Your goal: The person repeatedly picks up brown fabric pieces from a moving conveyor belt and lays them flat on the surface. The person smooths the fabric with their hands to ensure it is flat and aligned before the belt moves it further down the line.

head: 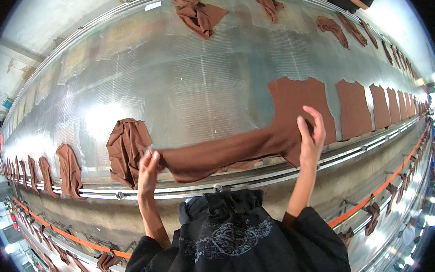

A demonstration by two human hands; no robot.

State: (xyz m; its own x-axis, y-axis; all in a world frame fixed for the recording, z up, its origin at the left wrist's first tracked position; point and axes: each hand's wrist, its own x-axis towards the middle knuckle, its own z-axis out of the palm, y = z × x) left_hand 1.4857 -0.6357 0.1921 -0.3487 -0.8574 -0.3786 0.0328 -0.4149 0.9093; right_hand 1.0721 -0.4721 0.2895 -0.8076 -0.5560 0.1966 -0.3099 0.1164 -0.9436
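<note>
A brown cut fabric panel (216, 151) stretches between my two hands above the near edge of a long, shiny table (161, 84). My left hand (150, 165) pinches its left end between thumb and fingers. My right hand (312, 136) is raised over the panel's right part, thumb and index finger apart; whether its other fingers hold cloth cannot be told. Just right of it a flat brown panel (298, 92) with a notched top edge lies on the table, partly under the held cloth. A crumpled brown fabric piece (127, 149) lies beside my left hand.
Flat brown panels (355, 110) run in a row to the right. Folded brown pieces (69, 168) line the near edge at left; more bunched pieces (200, 17) lie along the far side. A metal rail (252, 183) borders the table. Part of another person (351, 1) shows beyond it.
</note>
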